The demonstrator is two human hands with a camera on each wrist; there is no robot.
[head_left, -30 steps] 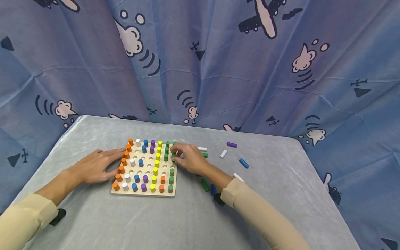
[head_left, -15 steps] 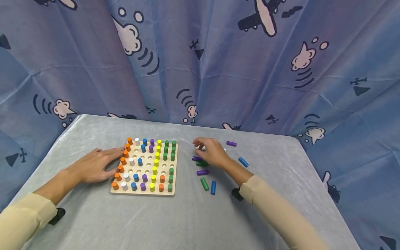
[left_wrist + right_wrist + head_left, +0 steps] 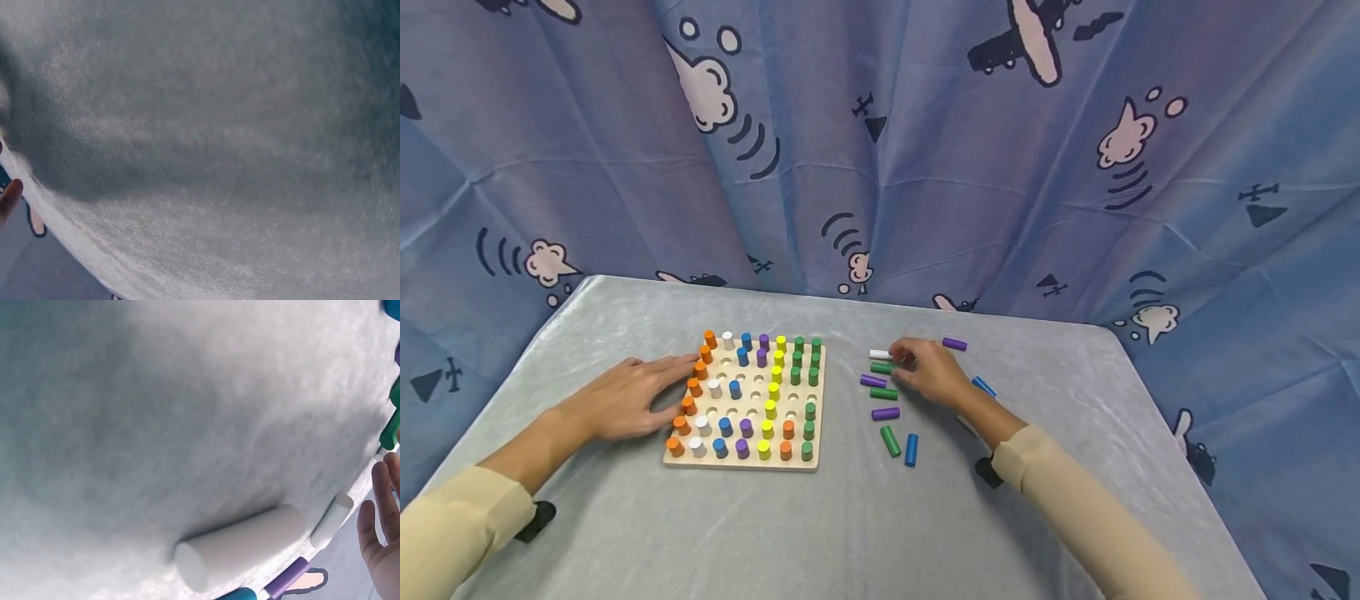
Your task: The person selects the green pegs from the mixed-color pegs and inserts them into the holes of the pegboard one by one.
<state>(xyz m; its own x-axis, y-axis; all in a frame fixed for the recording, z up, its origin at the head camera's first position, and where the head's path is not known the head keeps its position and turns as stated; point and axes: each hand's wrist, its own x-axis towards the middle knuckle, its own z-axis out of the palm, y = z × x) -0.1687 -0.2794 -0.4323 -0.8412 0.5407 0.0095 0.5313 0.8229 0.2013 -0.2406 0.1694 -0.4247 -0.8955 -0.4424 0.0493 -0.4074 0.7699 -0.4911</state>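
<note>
broadly, a grey surface [image 3: 737, 533] bears a wooden pegboard [image 3: 737, 467], left of centre, studded with upright pegs [image 3: 773, 391]; the left grip [image 3: 625, 400], fingers extended, rests at its left edge; the right grip [image 3: 934, 368], digits apart, lies beside a loose white peg [image 3: 880, 355] and green peg [image 3: 881, 367].

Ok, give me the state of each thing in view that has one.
Pegboard: flat on the table, partly filled
Orange column: full
Yellow column: full
Rightmost green column: one hole empty
Loose pegs: lying on their sides
Left hand: fingers extended, at the pegboard's left edge
Right hand: fingers partly bent, near loose pegs, nothing visibly gripped
Curtain: hanging, creased
</note>
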